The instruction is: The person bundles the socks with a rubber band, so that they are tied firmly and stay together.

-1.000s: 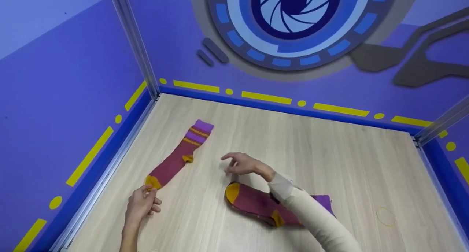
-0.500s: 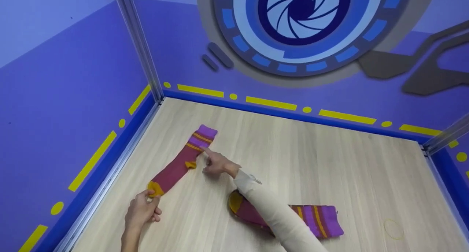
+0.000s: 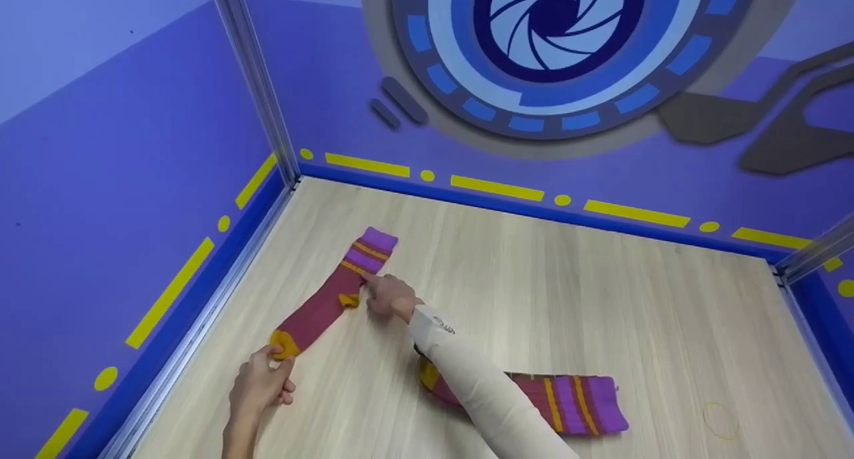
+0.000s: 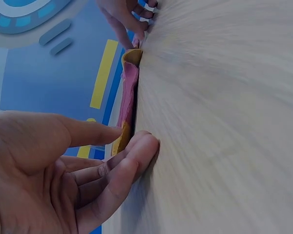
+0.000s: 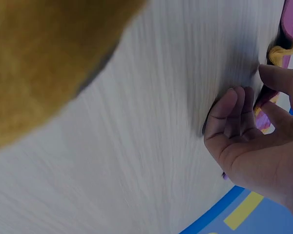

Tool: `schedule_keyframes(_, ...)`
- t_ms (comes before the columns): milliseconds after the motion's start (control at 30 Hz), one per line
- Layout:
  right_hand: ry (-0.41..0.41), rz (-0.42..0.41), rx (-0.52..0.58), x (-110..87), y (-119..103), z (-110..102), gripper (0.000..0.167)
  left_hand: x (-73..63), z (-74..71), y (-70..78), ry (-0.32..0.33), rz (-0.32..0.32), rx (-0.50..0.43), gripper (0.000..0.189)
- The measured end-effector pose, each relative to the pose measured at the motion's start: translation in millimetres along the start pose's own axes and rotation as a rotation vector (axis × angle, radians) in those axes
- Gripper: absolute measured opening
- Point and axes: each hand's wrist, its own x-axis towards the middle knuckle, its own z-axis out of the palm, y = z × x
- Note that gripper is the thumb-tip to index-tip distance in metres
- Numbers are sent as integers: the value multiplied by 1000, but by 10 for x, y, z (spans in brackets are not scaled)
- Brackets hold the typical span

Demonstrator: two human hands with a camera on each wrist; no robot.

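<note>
A maroon sock (image 3: 320,312) with a yellow toe and heel and a purple striped cuff lies flat, slanting across the left of the table in the head view. My left hand (image 3: 259,382) pinches its toe between thumb and fingers; the left wrist view shows the thumb on the yellow toe (image 4: 121,139). My right hand (image 3: 390,295) touches the sock's edge below the stripes with an extended index finger. In the right wrist view its other fingers (image 5: 229,109) are loosely bent against the table. A similar sock (image 3: 587,405) lies to the right, partly covered by my right sleeve.
A thin yellow rubber band (image 3: 721,420) lies on the wooden table (image 3: 600,299) at the right. Blue printed walls (image 3: 120,179) with metal corner posts border the table. In the right wrist view, a blurred yellow sock toe (image 5: 49,58) fills the upper left.
My right hand has moved left, from above the second sock to the first sock's edge, and its arm uncovers the second sock's striped cuff. The left hand stays at the toe.
</note>
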Motion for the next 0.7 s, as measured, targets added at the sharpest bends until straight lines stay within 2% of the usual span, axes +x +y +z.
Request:
schedule_keyframes(167, 18, 15, 30, -98, 37, -27, 55, 8, 13, -4, 9, 15, 36, 50)
schedule_keyframes(300, -15, 28, 118, -269, 96, -125, 54, -8, 30, 4, 36, 36, 97, 49)
schedule_keyframes(433, -47, 49, 166, -415, 179, -226, 55, -15, 61, 37, 51, 65, 117, 51)
schedule_keyframes(700, -69, 37, 132, -596, 386, -263, 39, 66, 89, 118, 22, 82, 117, 57)
